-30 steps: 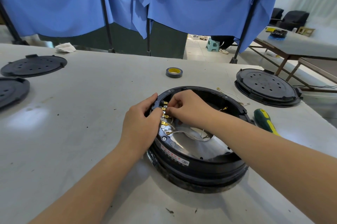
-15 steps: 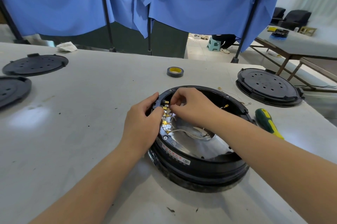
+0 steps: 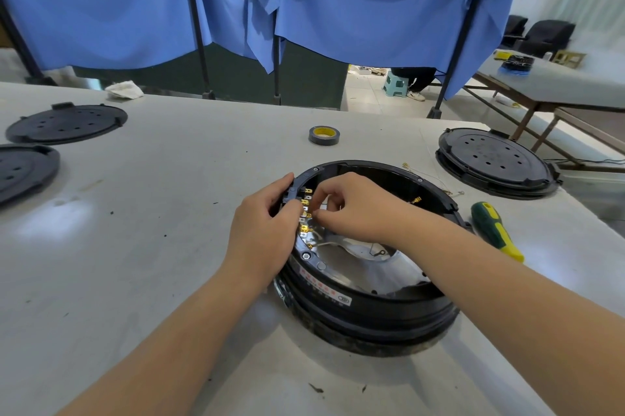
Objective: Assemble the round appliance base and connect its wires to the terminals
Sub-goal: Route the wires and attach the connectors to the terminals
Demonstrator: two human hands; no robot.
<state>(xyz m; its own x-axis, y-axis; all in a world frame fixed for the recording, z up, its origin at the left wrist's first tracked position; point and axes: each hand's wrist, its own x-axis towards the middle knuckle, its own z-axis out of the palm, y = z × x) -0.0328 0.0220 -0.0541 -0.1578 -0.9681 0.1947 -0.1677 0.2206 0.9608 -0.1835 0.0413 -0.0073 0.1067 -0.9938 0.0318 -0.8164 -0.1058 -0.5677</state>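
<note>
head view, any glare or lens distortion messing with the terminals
Head view: wide-angle bending curves the table edge and curtain poles; soft glare patches on the table and metal plate inside the base; brass terminals stay sharp, partly hidden by the right hand.

Right hand point(image 3: 358, 209) fingertips hide the pinched connector.

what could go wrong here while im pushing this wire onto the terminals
The brass terminals sit close together in a row, so the connector pinched in the right hand could slide onto the wrong tab or bend one. The left hand grips the rim of the round base right beside those tabs, so a slip might nick a finger. The screwdriver lies near the right forearm and could get knocked.
</note>
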